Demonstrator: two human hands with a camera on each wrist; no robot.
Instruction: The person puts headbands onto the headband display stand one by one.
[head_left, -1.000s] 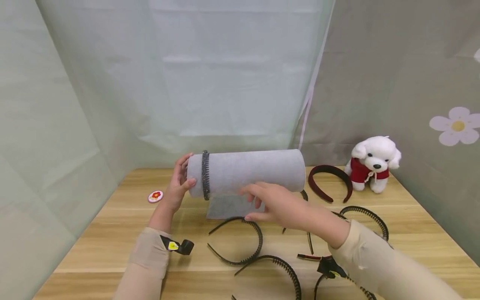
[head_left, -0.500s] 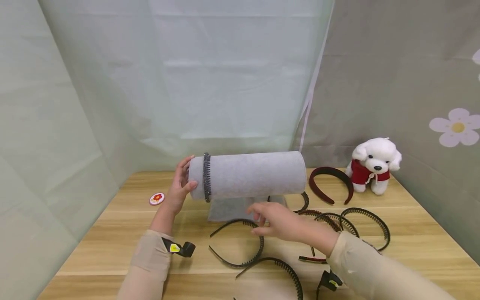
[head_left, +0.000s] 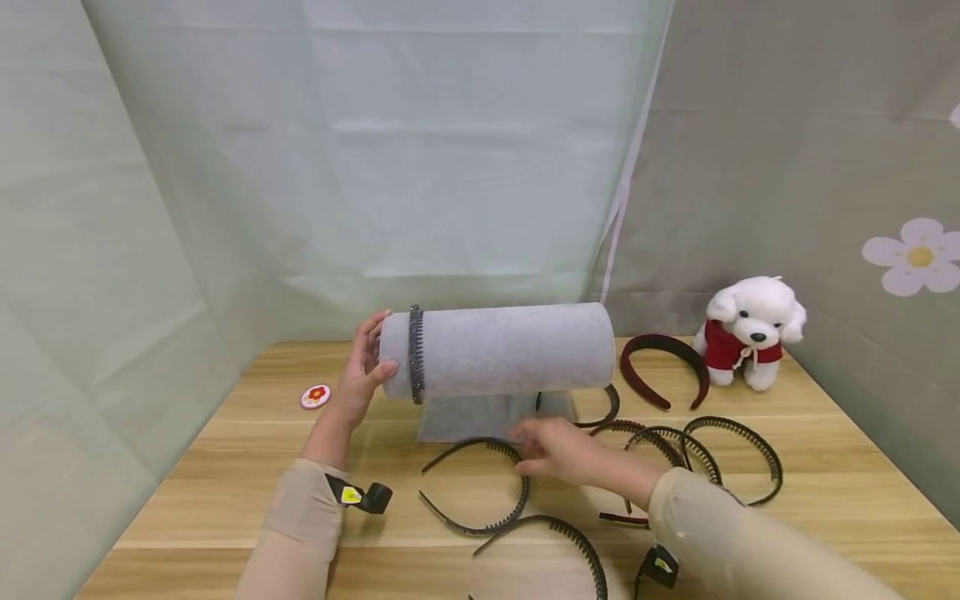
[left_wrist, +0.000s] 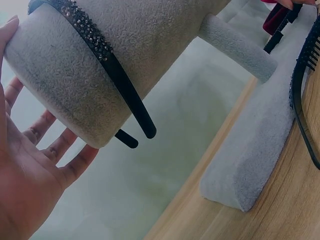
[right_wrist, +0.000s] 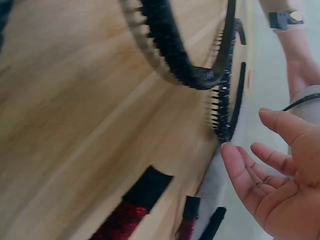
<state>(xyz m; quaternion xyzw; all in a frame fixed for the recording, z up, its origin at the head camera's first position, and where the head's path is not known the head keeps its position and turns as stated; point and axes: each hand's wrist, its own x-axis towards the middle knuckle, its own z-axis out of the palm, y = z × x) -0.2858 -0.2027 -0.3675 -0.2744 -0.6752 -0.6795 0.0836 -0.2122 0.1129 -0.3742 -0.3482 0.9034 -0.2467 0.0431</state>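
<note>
A grey padded headband display stand (head_left: 510,350) lies with its roller sideways above a flat grey base (head_left: 457,419). My left hand (head_left: 356,387) grips the roller's left end, thumb in front and fingers spread around its edge. Around the roller near that hand sits a dark glittery headband (left_wrist: 102,47), its tips hanging free below. My right hand (head_left: 558,454) hovers in front of the base, fingers loosely bent and holding nothing. Just beside its fingertips is a black toothed headband (right_wrist: 225,115) on the table; I cannot tell whether they touch.
Several black and dark red headbands (head_left: 776,467) lie to the right, some overlapping. Another black headband (head_left: 588,554) lies at the front. A wide maroon headband (head_left: 637,383) and a white plush dog (head_left: 757,312) are at the back right. A round flower badge (head_left: 316,396) lies left.
My right hand has moved down from in front of the roller toward the table and the black headband. My left hand stays on the roller's end.
</note>
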